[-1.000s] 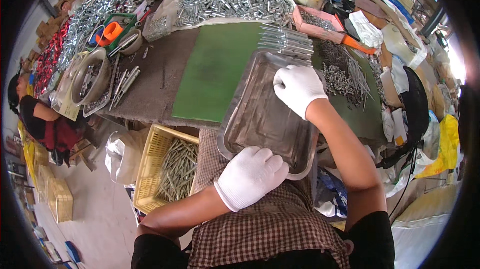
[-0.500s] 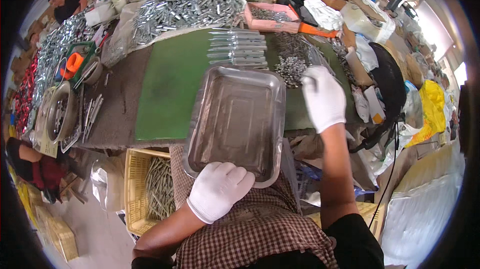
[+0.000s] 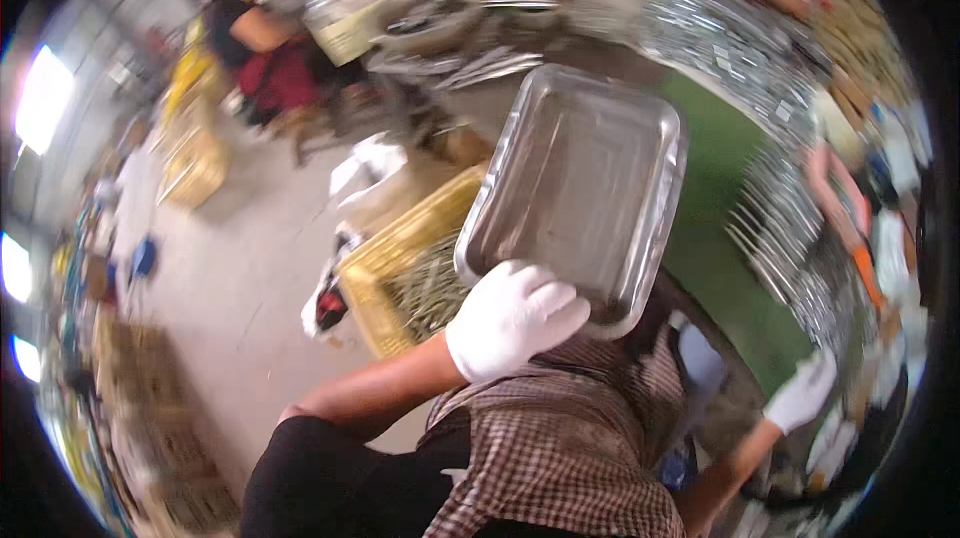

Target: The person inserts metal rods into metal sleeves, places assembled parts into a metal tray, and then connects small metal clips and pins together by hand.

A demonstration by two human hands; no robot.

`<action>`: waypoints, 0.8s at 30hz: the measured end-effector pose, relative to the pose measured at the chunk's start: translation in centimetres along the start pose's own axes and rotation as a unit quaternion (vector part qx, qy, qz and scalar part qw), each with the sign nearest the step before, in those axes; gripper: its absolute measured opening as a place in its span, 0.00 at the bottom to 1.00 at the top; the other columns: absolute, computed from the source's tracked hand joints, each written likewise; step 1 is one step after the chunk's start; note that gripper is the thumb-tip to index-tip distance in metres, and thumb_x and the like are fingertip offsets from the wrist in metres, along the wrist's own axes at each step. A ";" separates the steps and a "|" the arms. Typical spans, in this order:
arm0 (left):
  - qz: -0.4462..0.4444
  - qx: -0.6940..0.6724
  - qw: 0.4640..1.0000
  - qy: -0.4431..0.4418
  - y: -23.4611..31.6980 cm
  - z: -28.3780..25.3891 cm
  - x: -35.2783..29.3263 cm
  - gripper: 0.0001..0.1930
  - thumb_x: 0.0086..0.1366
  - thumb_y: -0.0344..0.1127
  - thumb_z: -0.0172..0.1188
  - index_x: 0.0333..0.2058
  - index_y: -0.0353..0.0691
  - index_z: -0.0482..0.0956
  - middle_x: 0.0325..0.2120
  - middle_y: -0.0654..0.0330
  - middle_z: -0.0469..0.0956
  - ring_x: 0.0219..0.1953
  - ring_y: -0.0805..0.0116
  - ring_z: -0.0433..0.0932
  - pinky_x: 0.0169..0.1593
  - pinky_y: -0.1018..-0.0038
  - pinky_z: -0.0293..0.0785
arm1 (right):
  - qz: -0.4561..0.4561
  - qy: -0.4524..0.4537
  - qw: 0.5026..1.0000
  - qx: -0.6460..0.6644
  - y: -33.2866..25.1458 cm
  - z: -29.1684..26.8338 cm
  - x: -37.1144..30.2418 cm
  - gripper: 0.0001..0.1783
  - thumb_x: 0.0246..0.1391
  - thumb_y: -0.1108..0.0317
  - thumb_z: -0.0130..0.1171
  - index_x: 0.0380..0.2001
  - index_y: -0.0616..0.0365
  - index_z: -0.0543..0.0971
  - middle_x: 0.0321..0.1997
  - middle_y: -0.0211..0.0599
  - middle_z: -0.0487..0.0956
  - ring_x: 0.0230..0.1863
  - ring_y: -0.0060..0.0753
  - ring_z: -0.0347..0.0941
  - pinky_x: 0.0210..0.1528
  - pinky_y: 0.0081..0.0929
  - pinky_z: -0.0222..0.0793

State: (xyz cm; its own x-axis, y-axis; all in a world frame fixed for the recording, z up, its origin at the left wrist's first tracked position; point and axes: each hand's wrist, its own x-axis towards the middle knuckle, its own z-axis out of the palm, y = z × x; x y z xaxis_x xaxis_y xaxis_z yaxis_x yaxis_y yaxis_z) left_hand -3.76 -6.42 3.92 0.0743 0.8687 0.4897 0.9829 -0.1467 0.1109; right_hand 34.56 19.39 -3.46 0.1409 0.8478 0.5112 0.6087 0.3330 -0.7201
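In a white glove, my left hand [image 3: 515, 323] grips the near rim of a shallow rectangular metal tray [image 3: 590, 178]. The thumb and fingers close on that edge, and the tray's bare grey bottom shows. The tray tilts over the near edge of the bench, partly above the green mat [image 3: 705, 223]. My right hand [image 3: 803, 393], also gloved, is off at the far right by the mat's end, close to small shiny metal parts. Its fingers are smeared, so what they hold cannot be made out. Slim metal rods [image 3: 765, 228] lie in a row on the mat.
Below the tray stands a yellow plastic crate [image 3: 362, 283] with metal rods inside. Loose silvery parts [image 3: 730, 43] heap along the bench's far side, near a pink box [image 3: 840, 188]. A bowl [image 3: 430, 23] sits at the bench's left end. A seated person [image 3: 265, 48] is beyond.
The view has swung left and turned, bringing more floor and the seated person in. My left hand keeps its hold on the tray. My right hand now appears lower and farther right.
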 end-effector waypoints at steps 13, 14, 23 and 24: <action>-0.358 -0.168 0.382 0.835 -16.3 -13.5 -36.8 0.15 0.66 0.40 0.53 0.48 0.39 0.74 0.45 0.59 0.75 0.43 0.65 0.74 0.45 0.71 0.71 | 0.016 -0.033 0.999 -0.012 2.9 -2.6 2.3 0.20 0.63 0.61 0.46 0.51 0.61 0.75 0.48 0.41 0.77 0.38 0.32 0.72 0.44 0.27 0.68; -0.358 -0.194 0.382 0.830 -16.7 -12.7 -36.9 0.15 0.66 0.40 0.53 0.48 0.39 0.74 0.45 0.59 0.75 0.43 0.65 0.74 0.45 0.71 0.71 | 0.046 -0.023 0.998 -0.024 3.8 -3.3 2.5 0.20 0.63 0.59 0.46 0.51 0.60 0.75 0.47 0.41 0.77 0.39 0.32 0.72 0.45 0.27 0.67; -0.420 -0.244 0.674 0.556 -15.2 -7.8 -16.0 0.13 0.67 0.32 0.52 0.49 0.35 0.72 0.39 0.64 0.71 0.40 0.78 0.68 0.42 0.81 0.66 | 0.051 -0.015 0.998 0.031 0.8 -1.6 -0.1 0.13 0.59 0.72 0.47 0.45 0.63 0.75 0.43 0.33 0.76 0.33 0.23 0.68 0.36 0.20 0.65; -0.424 -0.207 0.731 0.493 -13.7 -7.1 -10.0 0.11 0.66 0.30 0.52 0.45 0.34 0.73 0.37 0.67 0.72 0.38 0.79 0.69 0.41 0.82 0.66 | 0.048 -0.003 0.999 0.023 1.0 -1.7 -0.2 0.13 0.59 0.72 0.46 0.44 0.63 0.75 0.42 0.33 0.76 0.33 0.23 0.68 0.36 0.20 0.65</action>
State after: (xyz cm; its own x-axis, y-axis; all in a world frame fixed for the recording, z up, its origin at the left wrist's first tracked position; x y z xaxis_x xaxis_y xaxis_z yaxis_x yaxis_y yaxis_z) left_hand -19.17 -16.50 3.63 -0.8899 -0.0036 0.4562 0.4556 -0.0617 0.8881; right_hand 36.44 18.81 -3.50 0.1918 0.8789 0.4368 0.5555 0.2697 -0.7866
